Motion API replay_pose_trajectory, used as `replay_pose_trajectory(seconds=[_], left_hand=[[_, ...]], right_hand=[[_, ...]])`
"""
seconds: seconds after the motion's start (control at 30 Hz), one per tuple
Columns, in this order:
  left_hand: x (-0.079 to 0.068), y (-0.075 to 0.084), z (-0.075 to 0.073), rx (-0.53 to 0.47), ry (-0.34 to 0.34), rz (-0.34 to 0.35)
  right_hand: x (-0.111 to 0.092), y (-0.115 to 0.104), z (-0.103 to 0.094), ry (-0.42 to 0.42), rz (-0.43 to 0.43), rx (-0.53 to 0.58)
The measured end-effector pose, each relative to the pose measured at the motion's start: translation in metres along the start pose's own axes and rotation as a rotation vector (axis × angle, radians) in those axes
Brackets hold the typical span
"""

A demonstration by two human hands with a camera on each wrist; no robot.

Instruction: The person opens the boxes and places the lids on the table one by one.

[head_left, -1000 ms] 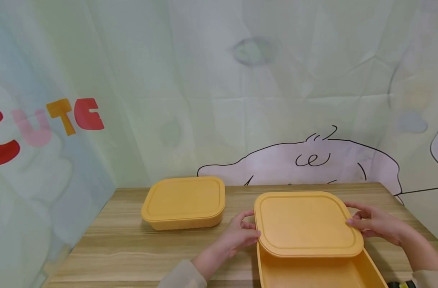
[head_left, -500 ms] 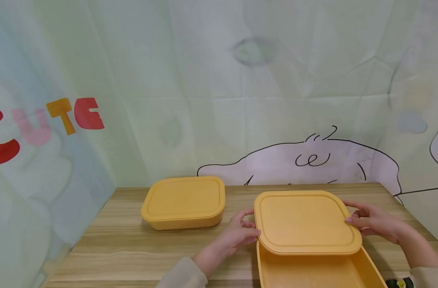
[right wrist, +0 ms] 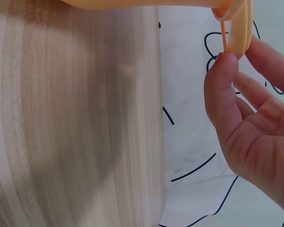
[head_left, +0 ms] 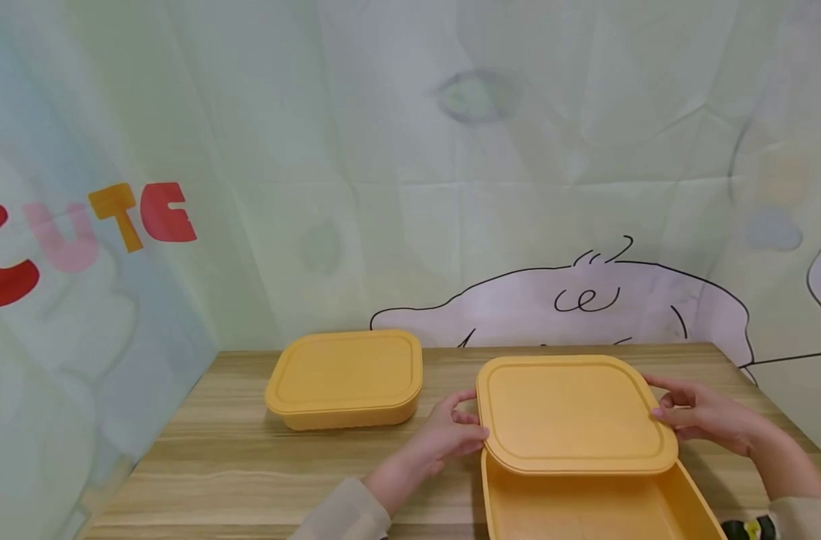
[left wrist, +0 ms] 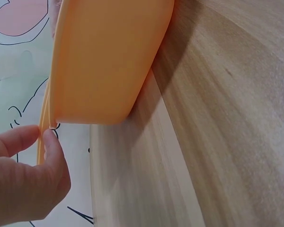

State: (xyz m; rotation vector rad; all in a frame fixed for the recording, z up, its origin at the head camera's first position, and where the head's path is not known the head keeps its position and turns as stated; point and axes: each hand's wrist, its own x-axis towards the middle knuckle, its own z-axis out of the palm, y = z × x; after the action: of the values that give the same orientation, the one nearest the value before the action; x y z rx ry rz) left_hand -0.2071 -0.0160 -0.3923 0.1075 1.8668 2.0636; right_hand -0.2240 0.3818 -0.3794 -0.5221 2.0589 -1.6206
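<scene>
Hands (head_left: 449,433) half curled, pinching yellow lid (head_left: 575,415), one each side

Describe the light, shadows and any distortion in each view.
Head: soft light, no harsh glare on the flat, round-cornered yellow plastic-looking lid; left wrist: the deep, round-cornered yellow plastic-looking box looks more orange, with a soft shadow beside it on the brown wood-grain table; right wrist: a broad, blurry-edged shadow darkens the table, whose edge seems to bow slightly.
</scene>
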Motion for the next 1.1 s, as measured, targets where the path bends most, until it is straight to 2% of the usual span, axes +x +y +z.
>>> replay_pose_trajectory(seconds=[0.5,0.8,1.1], left_hand=[[0.0026,0.0031,-0.0001,0.004,0.009,0.005],[0.0045,0.0012,-0.0018,0.025,0.013,0.008],[0.0072,0.0057,-0.001,0.011,0.018,0.008]], right_hand=[[0.0004,-0.0008,-0.0011,0.004,-0.007,0.017],[0.0008,0.0007,-0.0036,-0.021,-0.047,0.037],[0.0013,-0.0008,-0.0045,-0.011,-0.02,0.034]])
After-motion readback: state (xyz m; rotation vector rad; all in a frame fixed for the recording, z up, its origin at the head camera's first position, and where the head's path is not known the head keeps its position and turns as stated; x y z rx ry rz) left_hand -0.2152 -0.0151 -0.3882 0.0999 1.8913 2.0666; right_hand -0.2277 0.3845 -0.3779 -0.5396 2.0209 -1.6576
